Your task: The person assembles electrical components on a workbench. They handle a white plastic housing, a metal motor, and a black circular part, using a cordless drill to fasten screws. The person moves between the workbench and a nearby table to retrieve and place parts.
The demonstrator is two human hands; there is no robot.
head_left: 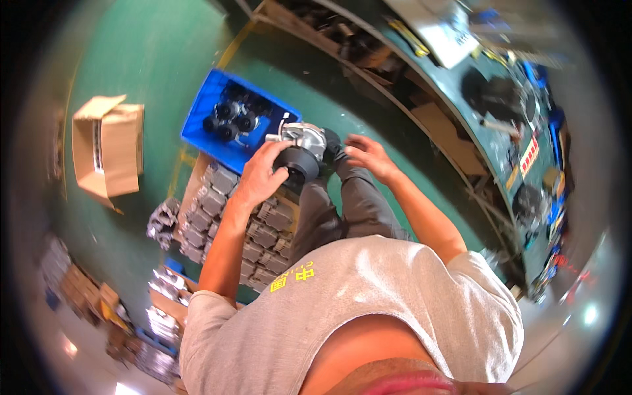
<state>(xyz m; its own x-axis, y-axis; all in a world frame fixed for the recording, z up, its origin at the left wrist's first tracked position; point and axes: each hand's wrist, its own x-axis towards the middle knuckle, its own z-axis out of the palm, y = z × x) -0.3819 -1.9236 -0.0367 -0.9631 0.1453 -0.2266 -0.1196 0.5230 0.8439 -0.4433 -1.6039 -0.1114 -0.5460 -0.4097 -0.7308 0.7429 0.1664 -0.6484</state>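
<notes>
A machine part with a silver cast-metal housing and a round black end is held in front of my legs, over the near right corner of a blue plastic bin. My left hand grips the black end from the left, thumb and fingers around its side. To the right of the part, my right hand is raised with its fingers apart and holds nothing. Several similar black-and-silver parts lie inside the bin.
Rows of grey metal castings lie on cardboard to my left, near my legs. An opened cardboard box stands on the green floor at the far left. Along the right runs a workbench cluttered with tools, with boxes on its lower shelf.
</notes>
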